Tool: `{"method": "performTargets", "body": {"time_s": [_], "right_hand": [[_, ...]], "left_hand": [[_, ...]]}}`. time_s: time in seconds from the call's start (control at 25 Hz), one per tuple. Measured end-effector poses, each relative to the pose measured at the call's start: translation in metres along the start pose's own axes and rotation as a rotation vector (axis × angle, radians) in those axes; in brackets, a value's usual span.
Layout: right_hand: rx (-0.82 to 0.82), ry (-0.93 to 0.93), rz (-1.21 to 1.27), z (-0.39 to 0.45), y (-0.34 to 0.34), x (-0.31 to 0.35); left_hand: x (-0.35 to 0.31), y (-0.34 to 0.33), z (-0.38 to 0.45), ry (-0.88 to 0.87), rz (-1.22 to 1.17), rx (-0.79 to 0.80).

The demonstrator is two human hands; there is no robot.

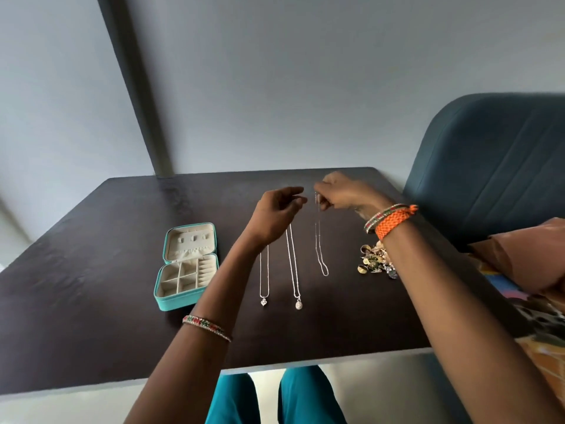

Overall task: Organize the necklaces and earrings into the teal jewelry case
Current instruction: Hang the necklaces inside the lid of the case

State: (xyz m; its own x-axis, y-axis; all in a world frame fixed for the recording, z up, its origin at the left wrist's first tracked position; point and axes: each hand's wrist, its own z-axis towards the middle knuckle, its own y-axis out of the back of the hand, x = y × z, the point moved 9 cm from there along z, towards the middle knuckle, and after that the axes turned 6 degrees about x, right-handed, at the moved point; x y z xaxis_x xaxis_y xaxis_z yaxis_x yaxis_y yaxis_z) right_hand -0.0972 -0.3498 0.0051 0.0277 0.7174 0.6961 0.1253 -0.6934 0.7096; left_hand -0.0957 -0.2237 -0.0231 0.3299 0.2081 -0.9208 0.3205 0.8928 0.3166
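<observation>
The teal jewelry case [171, 302] lies open on the left of the dark table [91, 301], its cream compartments empty. Three silver necklaces lie side by side in the middle: one with a heart pendant [264, 301], one with an oval pendant [298, 303], and a plain chain [321, 249]. My right hand [339, 192] pinches the top end of the plain chain at the far side. My left hand [276, 215] hovers beside it above the tops of the other two chains, fingers loosely curled and holding nothing. A pile of earrings [374, 261] sits right of the chains, partly behind my right forearm.
A blue padded chair [489, 166] stands at the table's right side. Colourful printed fabric [538, 316] lies over the right table edge. A grey wall with a dark vertical post [137, 96] rises behind the table. My knees [275, 399] are under the near edge.
</observation>
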Motion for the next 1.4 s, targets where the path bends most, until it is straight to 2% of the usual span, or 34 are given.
{"method": "performTargets", "body": {"time_s": [0.08, 0.24, 0.36, 0.48, 0.56, 0.64, 0.72, 0.84, 0.96, 1.08, 1.2, 1.28, 1.32, 1.4], "right_hand": [[0.009, 0.079, 0.170, -0.031, 0.005, 0.020], [-0.086, 0.211, 0.332, -0.087, 0.024, 0.058], [-0.122, 0.229, 0.540, -0.109, 0.015, 0.061], [-0.073, 0.265, 0.930, -0.120, -0.006, 0.057], [0.018, 0.279, 1.257, -0.121, -0.021, 0.053], [0.115, 0.265, 1.465, -0.122, -0.037, 0.047], [0.154, 0.221, 1.565, -0.125, -0.053, 0.032], [0.159, 0.089, 1.638, -0.127, -0.084, 0.007], [0.072, -0.025, 1.636, -0.123, -0.107, -0.006], [-0.020, -0.031, 1.707, -0.123, -0.107, -0.009], [-0.045, 0.048, 1.739, -0.126, -0.099, -0.007], [-0.123, 0.161, 1.637, -0.128, -0.085, -0.007], [-0.175, 0.221, 1.560, -0.128, -0.078, -0.007], [-0.306, 0.307, 1.295, -0.131, -0.067, -0.007]], "left_hand": [[-0.029, -0.006, -0.015, -0.041, -0.059, 0.016], [-0.080, -0.006, -0.050, -0.093, -0.293, 0.028], [-0.096, -0.001, -0.074, -0.131, -0.318, 0.043], [-0.096, 0.011, -0.094, -0.095, -0.413, 0.007], [-0.089, 0.022, -0.109, -0.061, -0.572, -0.044], [-0.075, 0.036, -0.129, -0.068, -0.785, -0.091], [-0.060, 0.053, -0.151, -0.119, -1.013, -0.137], [-0.032, 0.071, -0.175, -0.146, -1.202, -0.255], [-0.015, 0.071, -0.177, -0.165, -1.388, -0.335], [-0.003, 0.070, -0.177, -0.176, -1.506, -0.438], [0.006, 0.076, -0.176, -0.137, -1.431, -0.491], [0.014, 0.069, -0.173, 0.077, -1.120, -0.437], [0.015, 0.062, -0.173, 0.207, -0.856, -0.342], [0.010, 0.032, -0.176, 0.357, -0.324, 0.013]]}}
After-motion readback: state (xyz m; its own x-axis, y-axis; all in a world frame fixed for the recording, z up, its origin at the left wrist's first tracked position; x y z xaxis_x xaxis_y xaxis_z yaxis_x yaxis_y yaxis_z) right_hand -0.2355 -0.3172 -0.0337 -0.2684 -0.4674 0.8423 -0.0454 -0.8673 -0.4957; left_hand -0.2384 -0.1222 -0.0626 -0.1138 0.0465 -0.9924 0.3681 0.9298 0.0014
